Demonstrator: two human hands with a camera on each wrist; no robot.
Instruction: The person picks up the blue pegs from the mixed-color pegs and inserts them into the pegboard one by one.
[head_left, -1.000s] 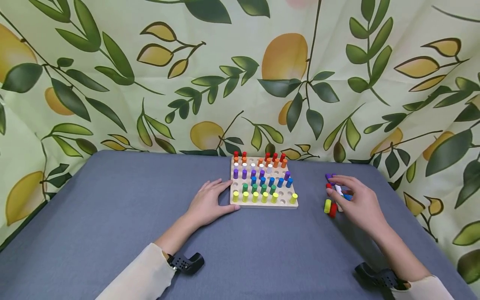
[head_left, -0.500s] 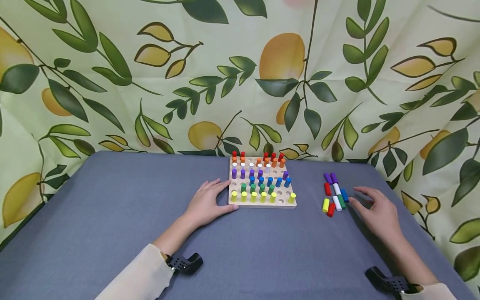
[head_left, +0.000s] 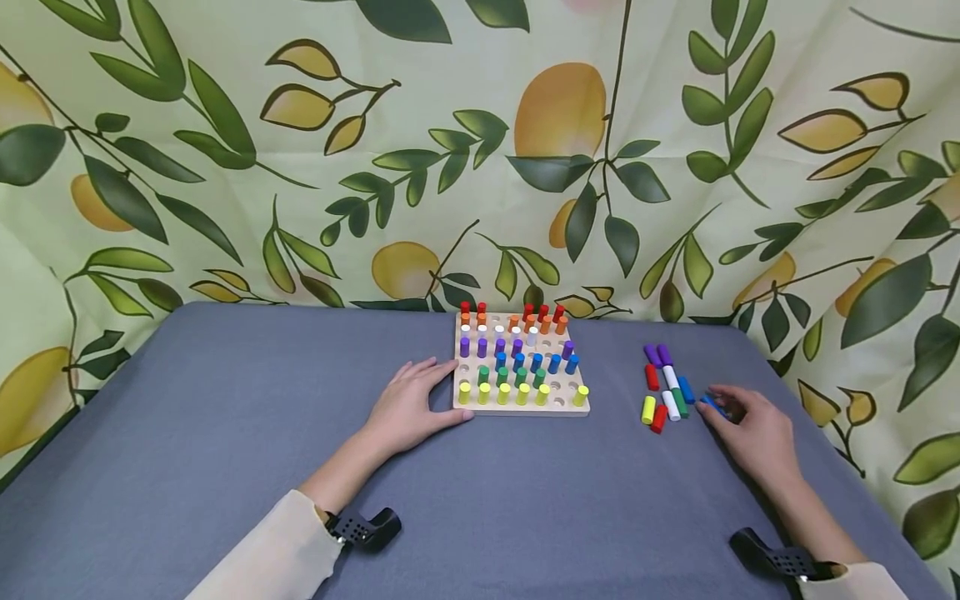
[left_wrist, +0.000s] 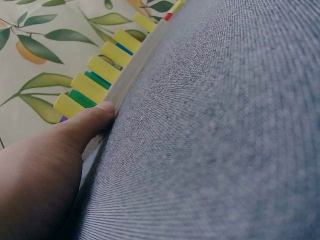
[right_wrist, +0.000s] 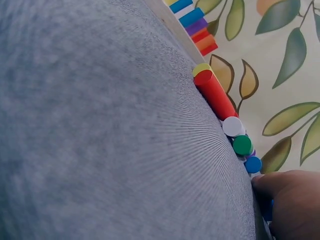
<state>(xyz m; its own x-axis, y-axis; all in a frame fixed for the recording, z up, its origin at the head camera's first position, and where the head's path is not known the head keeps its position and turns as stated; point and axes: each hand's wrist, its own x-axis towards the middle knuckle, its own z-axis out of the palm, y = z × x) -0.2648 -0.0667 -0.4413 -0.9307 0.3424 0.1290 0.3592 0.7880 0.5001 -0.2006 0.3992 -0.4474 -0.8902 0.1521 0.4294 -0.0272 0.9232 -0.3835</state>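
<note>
A wooden pegboard point(head_left: 525, 409) stands mid-table with rows of red, orange, white, purple, blue, green and yellow pegs; some holes are bare. My left hand point(head_left: 405, 407) rests at its front left corner. The thumb point(left_wrist: 102, 112) lies against the front edge, and the fingertips touch the left side. At the right, my right hand point(head_left: 756, 433) pinches a blue peg point(head_left: 712, 406) between thumb and fingers, low over the cloth. In the right wrist view the hand mostly hides this peg point(right_wrist: 269, 212). Another blue peg point(head_left: 686, 390) lies just left of that hand.
Loose pegs lie in a cluster right of the board: purple point(head_left: 665, 355), red point(head_left: 652, 377), white point(head_left: 671, 406), green point(head_left: 680, 403) and yellow point(head_left: 648, 409) among them. Grey-blue cloth point(head_left: 525, 508) covers the table. A leaf-patterned curtain point(head_left: 442, 75) hangs behind.
My right hand has moved from above the loose pegs to their right side, and a blue peg now shows between its fingers. The left hand has stayed at the board.
</note>
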